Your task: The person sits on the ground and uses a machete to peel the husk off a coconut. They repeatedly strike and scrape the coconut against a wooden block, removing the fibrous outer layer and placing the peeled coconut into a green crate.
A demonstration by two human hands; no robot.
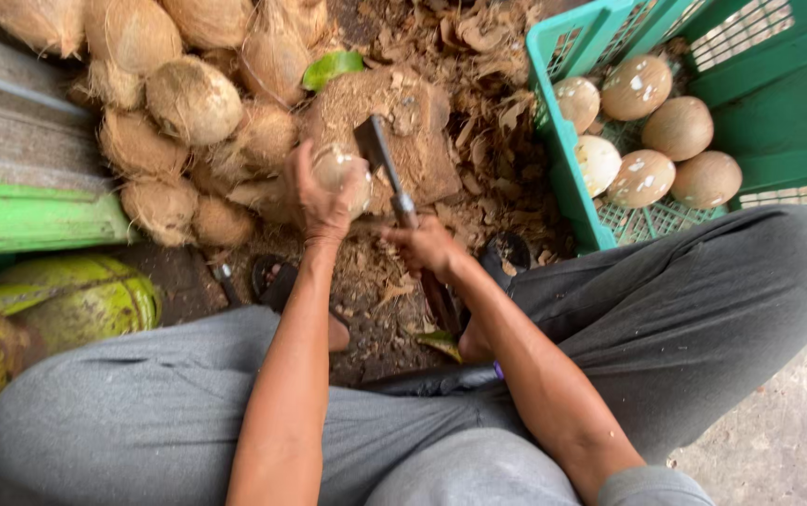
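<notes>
The coconut (342,178) is dead center-ish, pressed down on the stump (394,131), partly peeled w/ pale shell showing. Left hand (319,201) wraps it from the 8 o'clock side, fingers curled tight round the nut, prob so it can't roll while the blade works. Thumb side faces the blade, but the fingers sit clear of the edge as far as I can tell.

Right hand (427,245) is at 4 o'clock from the nut, fist clenched on the knife (380,164) handle. Blade points up toward 11, its flat end just beside the nut, touching or nearly, can't tell which. Angled like that it looks set for shaving the shell rather than a full chop, imo.

Stump is coated in brown fibre, w/ husk scraps (478,56) piled at its 1 o'clock, handy height btw the knees (703,281).

Further out: heap of hairy coconuts (188,98) from 9 to 11 o'clock, within left-arm reach. Green crate (553,122) at 2–3 o'clock holds six or so cleaned nuts (680,126), smooth, tan w/ white patches, on the knife-hand side. Green bench (19,220) edge at 9, yellow-green husked ones (66,300) at 8, low left. A sandal (277,276) peeks out at 6, below the stump.
</notes>
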